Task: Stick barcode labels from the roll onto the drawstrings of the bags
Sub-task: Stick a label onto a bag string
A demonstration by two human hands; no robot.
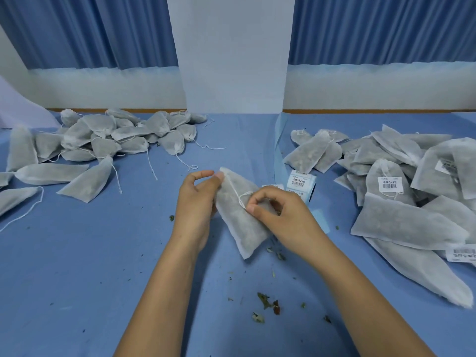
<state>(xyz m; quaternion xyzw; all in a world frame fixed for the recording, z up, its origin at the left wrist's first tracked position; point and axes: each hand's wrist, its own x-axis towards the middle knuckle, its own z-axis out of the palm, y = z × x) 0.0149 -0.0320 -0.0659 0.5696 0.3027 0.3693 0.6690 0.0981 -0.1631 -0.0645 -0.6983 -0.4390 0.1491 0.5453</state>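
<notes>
Holding the bag (239, 228) by its top edge, the left hand (198, 202) steadied it while the right hand (280, 217) pinched the drawstring (238, 193), presumably freeing it for labelling; the label roll (300, 184) lay just behind.

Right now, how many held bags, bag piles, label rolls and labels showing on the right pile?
Bag gripped by left hand, its drawstring pinched by right hand: 1
Bag piles, left pile and right pile: 2
Label roll: 1
Barcode labels on right pile: 3
Total: 7
</notes>
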